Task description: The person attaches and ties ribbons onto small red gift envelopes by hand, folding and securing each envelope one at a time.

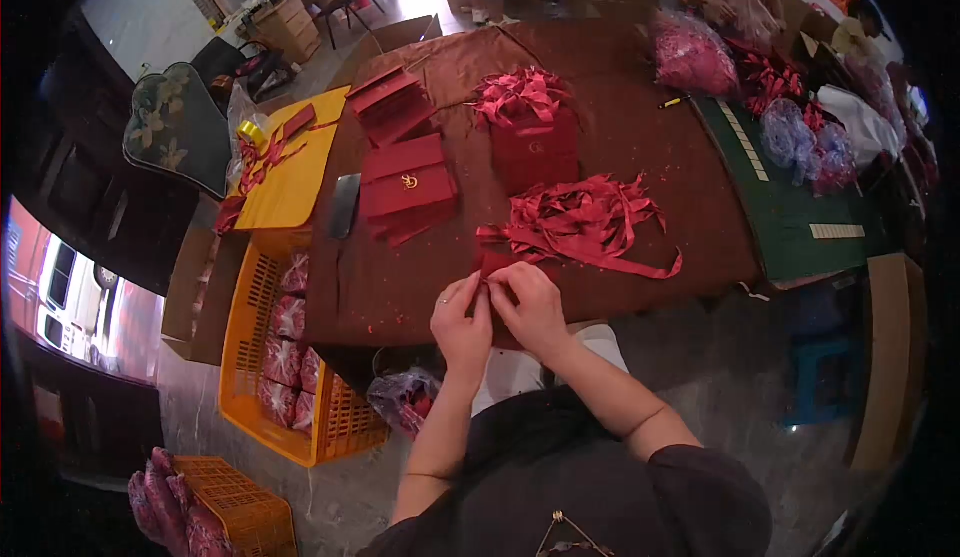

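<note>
Red material (494, 261) is pinched in a closed grip by the left hand (464, 329) and right hand (530, 309), seemingly for fine control; ribbons (580, 219) are heaped within easy reach.

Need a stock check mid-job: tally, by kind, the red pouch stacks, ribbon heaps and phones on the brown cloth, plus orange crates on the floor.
Red pouch stacks: 3
Ribbon heaps: 2
Phone: 1
Orange crates: 2
Total: 8
Not counted: the red piece in the hands.
</note>
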Motion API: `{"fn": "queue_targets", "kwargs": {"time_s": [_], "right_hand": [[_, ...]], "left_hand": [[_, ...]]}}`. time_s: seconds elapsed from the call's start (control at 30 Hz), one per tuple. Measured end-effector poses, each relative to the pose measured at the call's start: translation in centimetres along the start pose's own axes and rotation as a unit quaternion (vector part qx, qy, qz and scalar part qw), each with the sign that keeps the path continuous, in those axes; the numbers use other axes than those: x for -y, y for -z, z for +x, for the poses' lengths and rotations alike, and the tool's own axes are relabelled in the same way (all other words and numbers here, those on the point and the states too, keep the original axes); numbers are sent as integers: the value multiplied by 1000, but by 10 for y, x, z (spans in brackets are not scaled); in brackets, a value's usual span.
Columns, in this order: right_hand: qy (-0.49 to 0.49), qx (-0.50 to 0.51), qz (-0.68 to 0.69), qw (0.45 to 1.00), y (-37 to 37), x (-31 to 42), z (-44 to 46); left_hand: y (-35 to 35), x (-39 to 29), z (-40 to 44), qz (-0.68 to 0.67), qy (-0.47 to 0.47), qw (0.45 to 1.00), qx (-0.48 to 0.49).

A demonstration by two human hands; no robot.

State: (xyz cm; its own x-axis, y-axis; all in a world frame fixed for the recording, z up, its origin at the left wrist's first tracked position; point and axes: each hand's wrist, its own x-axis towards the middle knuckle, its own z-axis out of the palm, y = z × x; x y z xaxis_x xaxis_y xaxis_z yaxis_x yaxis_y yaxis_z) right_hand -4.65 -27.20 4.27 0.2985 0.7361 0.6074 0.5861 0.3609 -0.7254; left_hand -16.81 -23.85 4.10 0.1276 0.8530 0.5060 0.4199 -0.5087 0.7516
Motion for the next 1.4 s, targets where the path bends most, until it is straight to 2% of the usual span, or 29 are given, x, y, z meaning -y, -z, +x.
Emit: {"fn": "queue_targets", "kwargs": {"time_s": [0.43, 0.5, 0.57, 0.67, 0.7, 0.73, 0.77, 0.83, 0.9, 0.97, 1.03, 1.1, 1.13, 1.17, 1.23, 1.4], "right_hand": [[-39, 62, 42, 996, 5, -2, 2], [-115, 72, 87, 987, 4, -4, -1], [-99, 52, 97, 989, 0, -8, -4], [-253, 136, 243, 926, 4, -20, -4], [-266, 140, 262, 917, 6, -20, -2], [-277, 142, 279, 908, 8, -17, -1], [-253, 111, 248, 929, 9, -9, -3], [-166, 99, 162, 968, 19, -2, 2], [-198, 114, 201, 953, 22, -8, 0], [-210, 135, 207, 946, 38, 6, 4], [-175, 118, 185, 960, 39, 5, 6], [-158, 141, 160, 964, 41, 2, 4], [-174, 136, 210, 953, 43, 4, 5], [-177, 138, 209, 952, 41, 1, 3], [-181, 139, 195, 954, 38, -8, 3], [-140, 132, 138, 971, 36, -14, 7]], "left_hand": [[-1, -5, -16, 50, -37, 998, -15], [-1, -6, -19, 62, -49, 997, -15], [1, -7, -23, 70, -59, 996, -1], [2, -12, -30, 102, -93, 990, 0], [2, -14, -32, 99, -102, 990, -6], [4, -17, -32, 87, -72, 994, 10], [7, -18, -31, -8, -9, 999, 32], [11, 7, -24, -217, 87, 969, 74], [24, -7, -11, -309, 228, 917, 111], [23, 1, -8, -292, 258, 912, 131], [20, -5, -1, -296, 208, 924, 127], [26, -14, 2, -162, 107, 970, 149], [25, -12, 3, -165, 151, 959, 173], [24, -14, 4, -166, 155, 958, 172], [19, -19, 8, -52, -7, 989, 140], [19, -19, 13, -19, 11, 988, 155]]}}
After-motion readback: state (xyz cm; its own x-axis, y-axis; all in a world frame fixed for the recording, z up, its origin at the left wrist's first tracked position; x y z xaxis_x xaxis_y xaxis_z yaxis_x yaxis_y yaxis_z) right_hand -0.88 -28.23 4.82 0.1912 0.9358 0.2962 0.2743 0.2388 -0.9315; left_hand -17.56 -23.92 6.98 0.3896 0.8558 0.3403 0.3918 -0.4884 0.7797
